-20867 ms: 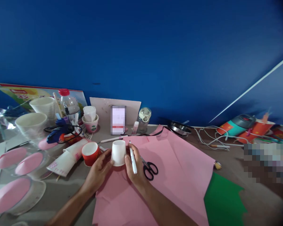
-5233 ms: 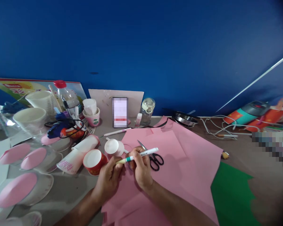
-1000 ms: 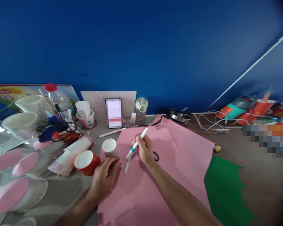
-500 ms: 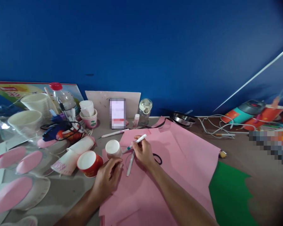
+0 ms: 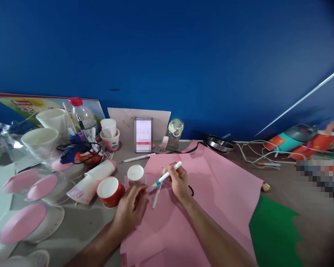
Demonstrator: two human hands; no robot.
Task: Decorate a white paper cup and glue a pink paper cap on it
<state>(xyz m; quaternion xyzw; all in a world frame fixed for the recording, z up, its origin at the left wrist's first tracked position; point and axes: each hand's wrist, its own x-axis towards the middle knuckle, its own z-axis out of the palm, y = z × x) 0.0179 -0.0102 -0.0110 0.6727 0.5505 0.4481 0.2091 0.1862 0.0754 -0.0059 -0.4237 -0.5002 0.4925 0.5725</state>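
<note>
My right hand (image 5: 178,181) grips a white marker (image 5: 168,173) with a teal band, its lower end pointing down left towards my left hand. My left hand (image 5: 133,202) rests on the pink paper (image 5: 211,189) with its fingers curled together; what they hold, if anything, is hidden. Right behind those fingertips stands a small white paper cup (image 5: 136,173). A red paper cup (image 5: 110,191) sits just left of my left hand. Beneath the marker lies a second white pen (image 5: 156,197), and the black handle loop of scissors (image 5: 192,190) shows partly behind my right wrist.
Paper cups with pink discs (image 5: 23,224) and a stack of white cups (image 5: 54,120) fill the left side. A phone (image 5: 143,135) leans against a board at the back, beside a clear jar (image 5: 174,134). Green paper (image 5: 272,231), cables (image 5: 247,148) and a tape roll (image 5: 218,144) lie right.
My right hand has shifted slightly right and down with the marker, whose lower end now sits nearer my left fingertips. The whole view has moved a little to the left.
</note>
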